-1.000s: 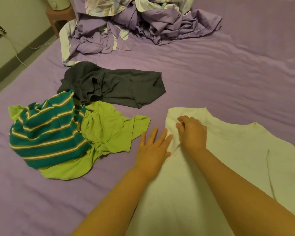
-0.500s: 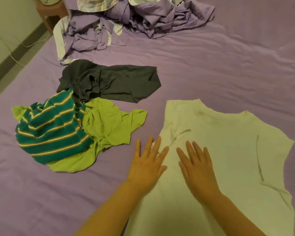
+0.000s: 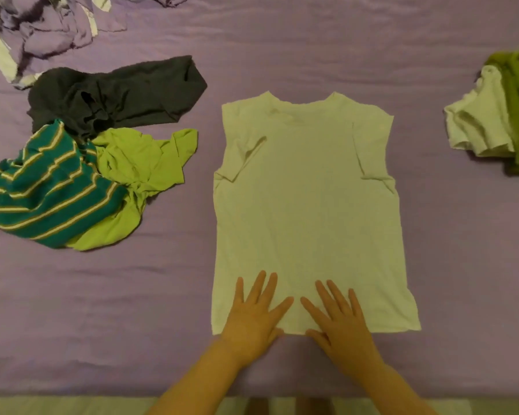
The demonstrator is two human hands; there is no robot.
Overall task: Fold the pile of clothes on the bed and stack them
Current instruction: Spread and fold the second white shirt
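Note:
A pale white T-shirt (image 3: 306, 211) lies spread flat on the purple bed (image 3: 282, 55), both sleeves folded inward. My left hand (image 3: 253, 313) and my right hand (image 3: 337, 317) press flat on its bottom hem, fingers apart, side by side. To the left lies an unfolded heap: a teal striped garment (image 3: 48, 199), a lime green shirt (image 3: 135, 163) and a dark grey garment (image 3: 117, 91). At the right edge sits a stack of folded clothes (image 3: 498, 121), white and olive green.
Crumpled lilac bedding (image 3: 48, 28) is bunched at the top left. The near edge of the bed (image 3: 72, 395) runs along the bottom of the view, with a strip of floor below it.
Both hands slid down the white shirt from near its collar to its bottom hem, smoothing it flat. The view shifted right and down, bringing the folded stack into sight.

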